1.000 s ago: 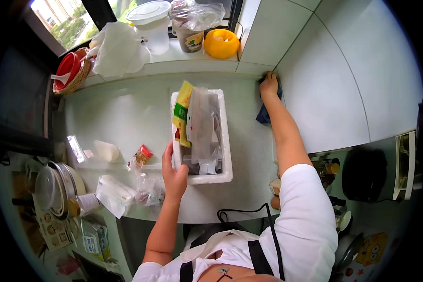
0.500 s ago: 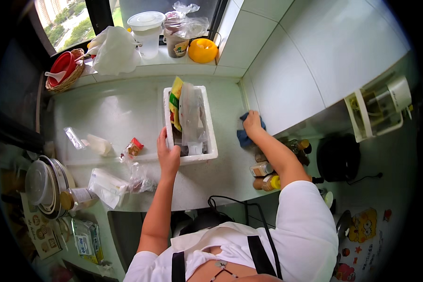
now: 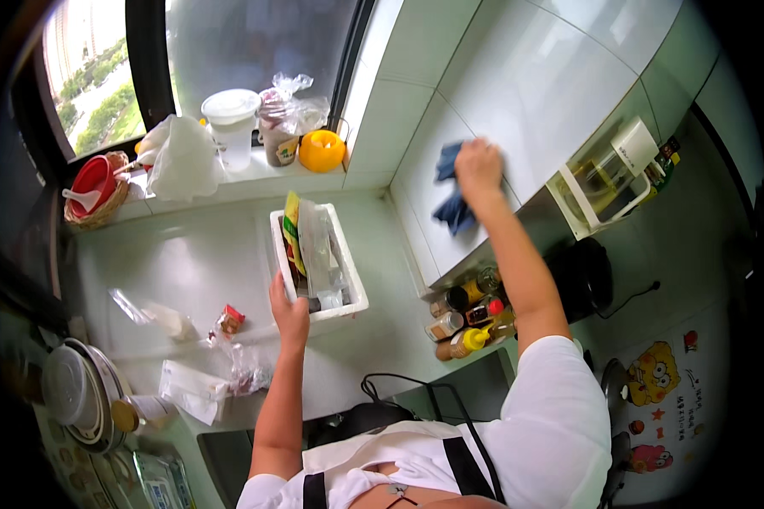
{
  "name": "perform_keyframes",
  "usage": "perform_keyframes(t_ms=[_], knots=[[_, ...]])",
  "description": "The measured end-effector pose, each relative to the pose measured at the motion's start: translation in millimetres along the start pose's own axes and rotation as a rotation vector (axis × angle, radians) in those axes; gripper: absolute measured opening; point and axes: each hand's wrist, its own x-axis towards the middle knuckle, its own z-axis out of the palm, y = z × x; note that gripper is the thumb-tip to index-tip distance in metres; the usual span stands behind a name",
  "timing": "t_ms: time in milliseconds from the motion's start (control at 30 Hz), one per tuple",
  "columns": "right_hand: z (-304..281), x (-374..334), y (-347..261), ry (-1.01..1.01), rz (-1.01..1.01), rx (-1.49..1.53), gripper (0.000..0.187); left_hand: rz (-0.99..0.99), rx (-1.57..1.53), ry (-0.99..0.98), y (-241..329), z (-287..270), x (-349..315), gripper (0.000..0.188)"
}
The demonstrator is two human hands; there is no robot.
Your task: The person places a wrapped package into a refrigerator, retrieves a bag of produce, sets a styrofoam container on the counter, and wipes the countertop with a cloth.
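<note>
My right hand (image 3: 481,174) is closed on a dark blue cloth (image 3: 455,210) and holds it against the white tiled wall (image 3: 552,76) on the right. Part of the cloth hangs down below my fingers. My left hand (image 3: 291,317) grips the near left corner of a white foam box (image 3: 351,270) on the counter, fingers along its side and thumb at the near edge. Inside the box stand a yellow-green packet (image 3: 292,229) and clear plastic bags (image 3: 316,254); the bottom is mostly hidden.
Seasoning jars and bottles (image 3: 463,327) crowd the counter's right side, under my right forearm. A wall rack (image 3: 581,199) holds an oil jug. Small packets (image 3: 229,321) and bags lie left of the box. A plastic cup (image 3: 232,136) and an orange pot (image 3: 322,151) line the windowsill.
My right hand has moved up with the blue cloth from the counter's right edge onto the tiled wall. My left hand stays on the foam box. The whole view has shifted.
</note>
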Motion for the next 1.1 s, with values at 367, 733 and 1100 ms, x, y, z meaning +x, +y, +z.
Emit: perform_keyframes(t_ms=[367, 733, 1100], knots=[[10.4, 181.8, 38.0, 0.388, 0.354, -0.156, 0.039, -0.108, 0.044, -0.003, 9.2, 11.9, 12.8, 0.062], [68.3, 140.4, -76.3, 0.027, 0.192, -0.038, 0.044, -0.150, -0.069, 0.003, 11.7, 9.4, 27.0, 0.063], [131.4, 63.1, -142.8, 0.026, 0.081, 0.753, 0.019, -0.049, 0.075, -0.018, -1.7, 11.8, 31.5, 0.060]])
